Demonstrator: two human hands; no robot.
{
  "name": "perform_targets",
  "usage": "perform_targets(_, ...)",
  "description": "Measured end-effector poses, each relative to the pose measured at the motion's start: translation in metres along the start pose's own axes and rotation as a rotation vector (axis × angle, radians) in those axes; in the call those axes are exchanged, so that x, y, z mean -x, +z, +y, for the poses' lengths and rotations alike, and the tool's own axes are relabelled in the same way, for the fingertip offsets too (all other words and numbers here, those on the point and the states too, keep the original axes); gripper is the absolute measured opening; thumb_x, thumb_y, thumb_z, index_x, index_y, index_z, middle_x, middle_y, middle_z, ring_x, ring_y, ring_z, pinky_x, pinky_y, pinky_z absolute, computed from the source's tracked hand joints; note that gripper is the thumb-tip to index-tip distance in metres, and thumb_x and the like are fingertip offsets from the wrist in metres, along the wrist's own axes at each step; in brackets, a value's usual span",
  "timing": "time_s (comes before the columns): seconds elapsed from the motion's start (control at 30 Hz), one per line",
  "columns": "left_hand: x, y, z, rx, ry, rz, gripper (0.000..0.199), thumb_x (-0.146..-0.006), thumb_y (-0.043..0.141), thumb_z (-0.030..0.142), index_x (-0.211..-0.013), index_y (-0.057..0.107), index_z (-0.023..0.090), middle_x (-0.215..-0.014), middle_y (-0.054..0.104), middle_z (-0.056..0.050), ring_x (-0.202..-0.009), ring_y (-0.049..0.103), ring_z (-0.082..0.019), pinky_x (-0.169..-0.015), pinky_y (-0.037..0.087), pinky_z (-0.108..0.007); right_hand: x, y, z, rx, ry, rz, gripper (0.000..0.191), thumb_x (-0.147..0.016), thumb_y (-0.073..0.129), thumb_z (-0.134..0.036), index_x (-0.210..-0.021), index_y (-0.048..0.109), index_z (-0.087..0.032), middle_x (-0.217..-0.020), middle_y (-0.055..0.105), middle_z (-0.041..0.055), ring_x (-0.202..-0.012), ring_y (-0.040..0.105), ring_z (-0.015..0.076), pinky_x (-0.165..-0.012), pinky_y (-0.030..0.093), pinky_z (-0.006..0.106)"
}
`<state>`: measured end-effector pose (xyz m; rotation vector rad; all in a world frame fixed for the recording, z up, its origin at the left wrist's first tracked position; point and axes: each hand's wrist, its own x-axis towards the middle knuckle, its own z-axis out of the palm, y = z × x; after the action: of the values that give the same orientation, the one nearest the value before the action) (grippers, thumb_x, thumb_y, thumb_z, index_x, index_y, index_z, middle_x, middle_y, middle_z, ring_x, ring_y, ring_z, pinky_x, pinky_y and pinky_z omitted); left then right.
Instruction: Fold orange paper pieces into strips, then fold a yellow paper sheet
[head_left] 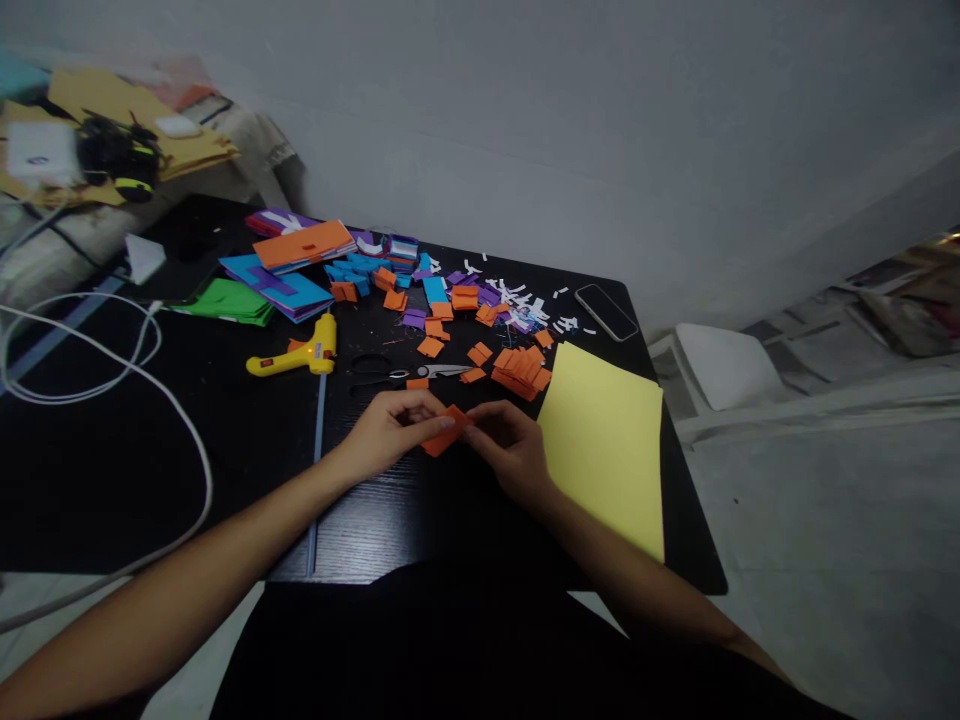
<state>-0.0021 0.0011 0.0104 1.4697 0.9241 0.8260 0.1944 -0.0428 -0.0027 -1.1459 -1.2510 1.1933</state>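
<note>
Low over the front of the black table [465,520], my left hand [390,430] grips a small folded piece of orange paper [444,436], its thumb lying on top. The fingers of my right hand [514,448] pinch the same paper at its right edge. Just beyond my hands lie dark-handled scissors [431,371], their blades pointing right. Orange paper pieces [520,372] are heaped behind my right hand. Beside that hand rests a yellow sheet [607,450].
A yellow glue gun [300,352] lies at left, near a white cable [184,400]. Farther back are stacked coloured papers [304,245], blue pieces [360,270] and white paper scraps [517,300]. A phone [606,311] lies near the right edge; a white stool [724,365] stands beyond.
</note>
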Motion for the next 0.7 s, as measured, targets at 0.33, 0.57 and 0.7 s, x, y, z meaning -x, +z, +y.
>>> perform_targets(0.33, 0.0055, 0.0006, -0.0012, -0.224, 0.247, 0.057, 0.018, -0.088, 0.072, 0.027, -0.104, 0.073, 0.018, -0.086, 0.074, -0.002, -0.072, 0.066, -0.013, -0.071, 0.054, -0.023, -0.0029, -0.0031, -0.0031, 0.068, -0.043, 0.018, 0.01, -0.083, 0.076, -0.031, -0.089, 0.075, -0.023, -0.089, 0.076, 0.0032, -0.083, 0.07, 0.0194, -0.079, 0.057, 0.033)
perform_targets(0.57, 0.0077, 0.0003, -0.0016, -0.241, 0.263, 0.129, 0.018, -0.088, 0.076, 0.033, -0.097, 0.078, 0.017, -0.089, 0.079, -0.005, -0.076, 0.071, -0.016, -0.071, 0.057, -0.024, -0.0027, -0.0025, -0.0008, 0.044, -0.056, 0.022, 0.017, -0.084, 0.078, -0.033, -0.099, 0.076, -0.025, -0.093, 0.077, 0.0027, -0.085, 0.072, 0.0188, -0.082, 0.059, 0.033)
perform_targets(0.7, 0.0076, 0.0021, -0.0029, -0.225, 0.262, 0.144, 0.018, -0.087, 0.077, 0.034, -0.091, 0.078, 0.017, -0.083, 0.078, -0.005, -0.072, 0.07, -0.015, -0.066, 0.056, -0.023, -0.0015, -0.0022, -0.0004, 0.061, -0.05, 0.001, 0.014, -0.084, 0.078, -0.034, -0.095, 0.077, -0.025, -0.093, 0.079, 0.0035, -0.086, 0.073, 0.0203, -0.083, 0.06, 0.035)
